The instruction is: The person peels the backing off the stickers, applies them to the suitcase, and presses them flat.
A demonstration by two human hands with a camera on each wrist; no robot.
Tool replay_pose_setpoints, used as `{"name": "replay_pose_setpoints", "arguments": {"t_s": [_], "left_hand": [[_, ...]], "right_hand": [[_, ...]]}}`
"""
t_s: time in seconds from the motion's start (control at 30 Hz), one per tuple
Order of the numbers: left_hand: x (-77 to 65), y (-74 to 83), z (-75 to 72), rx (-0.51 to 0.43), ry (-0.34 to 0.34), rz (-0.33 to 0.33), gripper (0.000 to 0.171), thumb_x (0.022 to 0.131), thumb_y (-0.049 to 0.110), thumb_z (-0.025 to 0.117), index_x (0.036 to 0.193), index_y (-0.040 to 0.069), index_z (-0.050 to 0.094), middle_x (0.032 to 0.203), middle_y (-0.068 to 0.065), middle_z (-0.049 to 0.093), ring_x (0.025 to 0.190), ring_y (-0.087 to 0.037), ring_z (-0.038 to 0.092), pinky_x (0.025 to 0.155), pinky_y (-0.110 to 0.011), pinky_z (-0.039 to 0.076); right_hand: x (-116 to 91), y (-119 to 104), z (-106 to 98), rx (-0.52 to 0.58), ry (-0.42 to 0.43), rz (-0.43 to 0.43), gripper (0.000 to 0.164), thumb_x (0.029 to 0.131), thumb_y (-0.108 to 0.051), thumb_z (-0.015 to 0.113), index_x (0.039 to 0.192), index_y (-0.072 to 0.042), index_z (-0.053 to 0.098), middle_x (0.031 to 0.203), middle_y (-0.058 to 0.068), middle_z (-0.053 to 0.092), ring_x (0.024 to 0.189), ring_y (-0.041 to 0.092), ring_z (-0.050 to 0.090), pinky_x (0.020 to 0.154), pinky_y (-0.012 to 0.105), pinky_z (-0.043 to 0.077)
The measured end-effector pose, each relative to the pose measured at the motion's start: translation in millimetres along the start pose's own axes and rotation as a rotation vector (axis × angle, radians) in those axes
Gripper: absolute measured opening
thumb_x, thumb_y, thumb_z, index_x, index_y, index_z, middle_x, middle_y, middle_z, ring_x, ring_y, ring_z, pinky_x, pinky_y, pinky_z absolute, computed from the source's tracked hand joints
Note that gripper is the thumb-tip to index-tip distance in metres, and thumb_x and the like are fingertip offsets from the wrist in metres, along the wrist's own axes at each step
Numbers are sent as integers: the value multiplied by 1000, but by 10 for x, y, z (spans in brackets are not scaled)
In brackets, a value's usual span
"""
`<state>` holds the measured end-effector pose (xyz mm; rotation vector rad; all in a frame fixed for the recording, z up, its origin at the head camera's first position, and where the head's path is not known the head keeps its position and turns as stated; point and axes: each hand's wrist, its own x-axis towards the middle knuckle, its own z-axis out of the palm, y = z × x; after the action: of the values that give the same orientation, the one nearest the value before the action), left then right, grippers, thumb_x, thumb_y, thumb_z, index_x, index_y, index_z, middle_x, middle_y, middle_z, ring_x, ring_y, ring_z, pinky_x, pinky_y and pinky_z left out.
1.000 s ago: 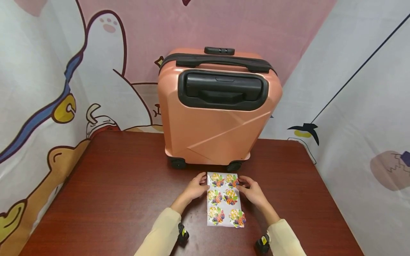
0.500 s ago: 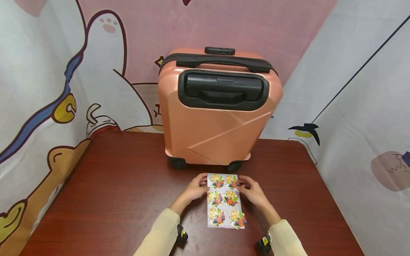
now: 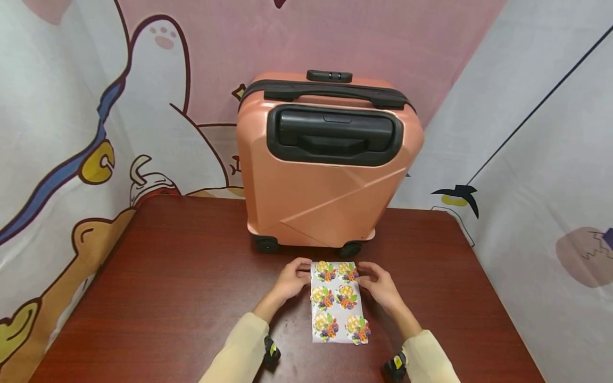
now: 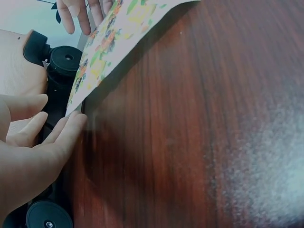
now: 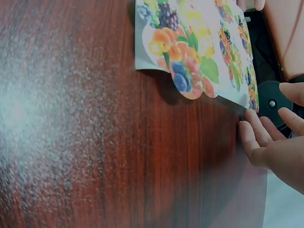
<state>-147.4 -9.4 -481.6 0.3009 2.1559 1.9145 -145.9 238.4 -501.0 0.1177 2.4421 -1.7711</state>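
A white sticker sheet (image 3: 336, 306) with several colourful fruit clusters lies in front of the suitcase in the head view. My left hand (image 3: 291, 279) is at its far left corner, fingertips right at the edge. In the left wrist view, two fingers (image 4: 71, 127) meet the corner of the sheet while the other digits stand apart from it. My right hand (image 3: 380, 287) is at the far right corner; in the right wrist view its fingertips (image 5: 249, 115) touch the sheet edge. One sticker (image 5: 183, 61) juts past the sheet's side, and shadow shows under the border.
An upright orange-pink suitcase (image 3: 321, 197) with a black handle (image 3: 335, 130) and black wheels (image 3: 266, 244) stands just beyond the sheet. It rests on a dark red wooden table (image 3: 191, 287). Cartoon-printed cloth (image 3: 191, 64) hangs behind and on both sides.
The sheet has shifted slightly toward me, with both hands staying at its far corners. My left thumb has slid from over the sheet to its edge.
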Motion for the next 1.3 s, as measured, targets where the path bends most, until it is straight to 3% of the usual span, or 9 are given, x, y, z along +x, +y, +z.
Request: {"name": "replay_pose_setpoints", "arguments": {"t_s": [0.13,0.27,0.53,0.63,0.87,1.1,1.3], "left_hand": [[-77,159,1,7,21,9,28,84,-12,49,112,-16,47,111,-37,48,101,-47,51,79,-44,48],[-94,200,9,3,60,33,23,84,-12,50,107,-17,50,108,-37,50,99,-47,53,77,-42,49],[82,-180,54,86,165,95,18,82,-9,58,100,-10,59,96,-24,61,89,-34,61,69,-32,51],[87,-177,63,119,213,108,16,80,-8,62,96,-7,62,91,-20,64,84,-30,62,64,-28,50],[85,-71,74,140,301,99,14,76,2,71,89,0,65,83,-11,65,75,-22,63,58,-23,48],[84,42,81,187,371,153,14,72,3,75,81,3,64,75,-5,64,66,-16,61,59,-23,48],[72,166,76,125,387,156,19,71,1,75,85,2,62,77,-8,64,68,-18,62,59,-24,49]], "right_hand": [[-23,-21,-5,44,2,18,41,82,9,58,122,6,49,119,26,52,86,20,61,72,30,50],[-39,-63,-7,86,6,20,41,82,11,57,122,9,48,118,28,51,81,14,60,71,29,50],[-31,-65,20,76,75,-1,36,79,12,60,114,12,53,100,26,59,77,12,59,64,26,49],[-32,-75,31,96,100,-20,34,78,14,59,111,14,54,95,26,60,75,11,60,66,24,50],[-50,-179,40,142,129,-57,28,78,16,59,105,15,57,91,25,60,76,16,60,67,23,51],[-104,-328,24,108,142,-118,28,76,17,61,103,14,58,89,24,59,73,10,56,63,18,49],[-143,-410,5,117,155,-211,24,74,20,59,97,15,57,84,25,58,70,9,56,61,17,48]]}}
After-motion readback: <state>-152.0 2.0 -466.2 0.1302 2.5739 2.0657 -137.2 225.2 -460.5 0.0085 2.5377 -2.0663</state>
